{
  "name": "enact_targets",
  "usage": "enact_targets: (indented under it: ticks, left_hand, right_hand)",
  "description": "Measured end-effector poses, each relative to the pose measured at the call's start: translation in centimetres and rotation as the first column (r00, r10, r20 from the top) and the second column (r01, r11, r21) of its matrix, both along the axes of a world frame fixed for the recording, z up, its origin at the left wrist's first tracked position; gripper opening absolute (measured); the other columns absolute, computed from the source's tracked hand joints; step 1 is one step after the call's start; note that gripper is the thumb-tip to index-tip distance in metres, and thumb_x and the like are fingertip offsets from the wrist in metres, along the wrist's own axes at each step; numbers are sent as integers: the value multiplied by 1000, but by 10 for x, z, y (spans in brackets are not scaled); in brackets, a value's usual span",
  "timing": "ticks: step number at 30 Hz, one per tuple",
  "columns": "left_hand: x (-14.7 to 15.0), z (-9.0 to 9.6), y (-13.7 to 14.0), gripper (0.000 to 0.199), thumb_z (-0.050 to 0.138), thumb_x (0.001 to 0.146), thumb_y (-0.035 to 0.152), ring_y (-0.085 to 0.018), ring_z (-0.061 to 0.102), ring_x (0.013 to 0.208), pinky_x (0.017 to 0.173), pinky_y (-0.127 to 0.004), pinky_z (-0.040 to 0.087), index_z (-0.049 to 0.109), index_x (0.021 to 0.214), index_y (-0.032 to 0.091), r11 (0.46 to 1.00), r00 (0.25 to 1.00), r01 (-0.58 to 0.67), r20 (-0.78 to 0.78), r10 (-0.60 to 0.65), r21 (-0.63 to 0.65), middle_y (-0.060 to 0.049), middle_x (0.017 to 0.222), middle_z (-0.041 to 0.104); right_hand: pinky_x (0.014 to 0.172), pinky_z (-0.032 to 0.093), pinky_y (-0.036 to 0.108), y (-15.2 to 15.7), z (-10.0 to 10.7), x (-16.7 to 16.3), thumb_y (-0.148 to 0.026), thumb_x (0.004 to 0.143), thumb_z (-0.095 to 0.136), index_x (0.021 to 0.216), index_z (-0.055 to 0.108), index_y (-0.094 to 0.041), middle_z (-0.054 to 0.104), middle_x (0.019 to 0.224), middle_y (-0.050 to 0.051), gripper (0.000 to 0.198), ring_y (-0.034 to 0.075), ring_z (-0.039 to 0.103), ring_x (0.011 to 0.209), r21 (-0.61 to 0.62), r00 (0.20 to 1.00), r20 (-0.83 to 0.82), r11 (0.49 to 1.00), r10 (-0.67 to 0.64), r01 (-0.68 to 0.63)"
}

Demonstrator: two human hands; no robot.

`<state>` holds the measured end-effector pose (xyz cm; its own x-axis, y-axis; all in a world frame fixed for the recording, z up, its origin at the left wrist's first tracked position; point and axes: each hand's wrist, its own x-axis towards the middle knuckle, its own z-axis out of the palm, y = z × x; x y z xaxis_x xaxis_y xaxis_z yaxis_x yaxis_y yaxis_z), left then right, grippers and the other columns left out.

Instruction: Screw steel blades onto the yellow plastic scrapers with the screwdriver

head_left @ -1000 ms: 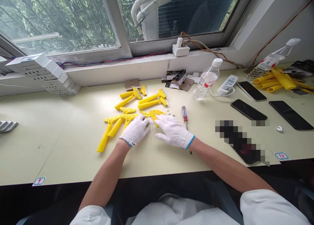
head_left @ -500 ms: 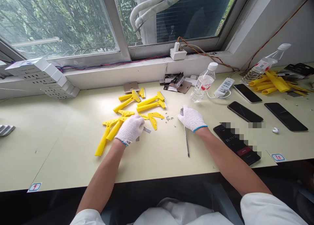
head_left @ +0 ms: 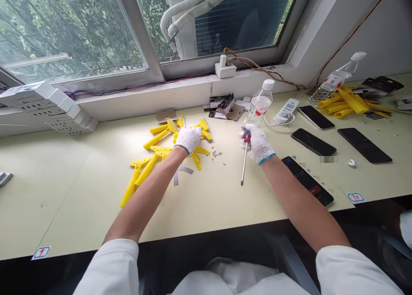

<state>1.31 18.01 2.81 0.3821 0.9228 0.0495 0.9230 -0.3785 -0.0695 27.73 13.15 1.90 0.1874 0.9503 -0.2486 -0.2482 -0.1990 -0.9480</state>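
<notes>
My left hand (head_left: pixel 189 139), in a white knit glove, is closed over the handles of two yellow scrapers, whose heads (head_left: pixel 206 134) show past the fingers. My gloved right hand (head_left: pixel 258 145) grips a screwdriver by its red and dark handle (head_left: pixel 246 137), its shaft (head_left: pixel 244 166) pointing towards me. More yellow scrapers (head_left: pixel 160 136) lie behind and left of my left hand. Loose yellow pieces (head_left: pixel 195 161) rest just in front of it, and bare metal blades (head_left: pixel 186 170) lie nearer me. Several small screws (head_left: pixel 216 153) are scattered between my hands.
A water bottle (head_left: pixel 260 104) stands behind my right hand, near opened cardboard packaging (head_left: pixel 227 106). To the right are a power strip (head_left: pixel 286 111), several phones (head_left: pixel 313 142), an earbud (head_left: pixel 352 163) and a pile of yellow tubes (head_left: pixel 349 103). White boxes (head_left: pixel 48 106) stand at the left.
My left hand has moved away from the blades, forward and right onto the scraper handles. My right hand has raised the screwdriver, and its handle now shows. The view has shifted slightly.
</notes>
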Motion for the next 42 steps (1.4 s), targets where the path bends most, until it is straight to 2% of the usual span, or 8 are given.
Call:
enact_targets:
  ticks: [3,6,8,10,14,22,31,42]
  left_hand:
    - [-7,16,-22,43,51,99,8,-37,74,109,98,-50,50,66,139,14,999,982,-29,187,24,23,-21,114,78]
    - [-20,28,-66,60,57,97,16,-26,73,85,82,-41,56,54,156,22,985,785,30,614,83,-172,-11,110,76]
    - [-26,26,-100,60,58,95,20,-17,66,66,68,-34,55,51,155,26,883,468,265,852,235,-389,-6,109,75]
    - [-29,16,-129,63,60,94,23,-13,63,56,59,-30,52,47,155,29,690,191,541,869,456,-481,-5,111,73]
    - [-23,-8,-161,61,66,97,31,-10,57,46,46,-25,43,43,153,30,515,-30,715,716,697,-472,-3,105,72]
    - [-16,-22,-168,50,64,100,29,-10,60,47,48,-26,45,48,147,27,494,-56,704,654,755,-511,-8,115,76]
    - [-11,-27,-167,48,65,96,31,-11,59,45,46,-26,44,49,141,26,483,-65,706,632,772,-518,-6,109,75]
    - [-9,-29,-165,43,64,96,28,-9,55,45,44,-24,43,51,137,24,447,-84,722,574,815,-529,-5,105,72]
  right_hand:
    - [38,25,19,0,4,3,-47,94,67,95,49,-25,55,68,-6,29,7,33,45,1,966,-246,997,-73,76]
    - [37,32,16,-1,9,7,-48,98,71,94,51,-25,61,71,-5,30,6,41,46,65,901,-411,981,-142,184]
    - [39,37,16,-3,12,7,-50,96,74,95,51,-26,64,72,-5,33,7,49,49,156,871,-449,943,-197,294]
    - [40,41,16,-6,14,4,-50,92,77,96,51,-27,66,72,-6,35,9,54,51,272,863,-447,882,-237,384]
    - [39,43,19,-17,16,-4,-50,89,77,102,48,-30,69,70,-9,37,13,59,49,495,903,-319,762,-287,418]
    - [41,45,21,-23,12,-7,-48,92,72,108,47,-30,68,68,-10,35,14,60,46,623,933,-133,704,-335,341]
    - [46,48,22,-26,15,-6,-40,92,69,107,47,-30,67,69,-11,29,14,60,50,659,937,-125,679,-325,323]
    - [50,53,25,-28,13,-4,-36,91,70,103,51,-31,60,67,-11,24,14,61,53,782,954,-132,563,-269,267]
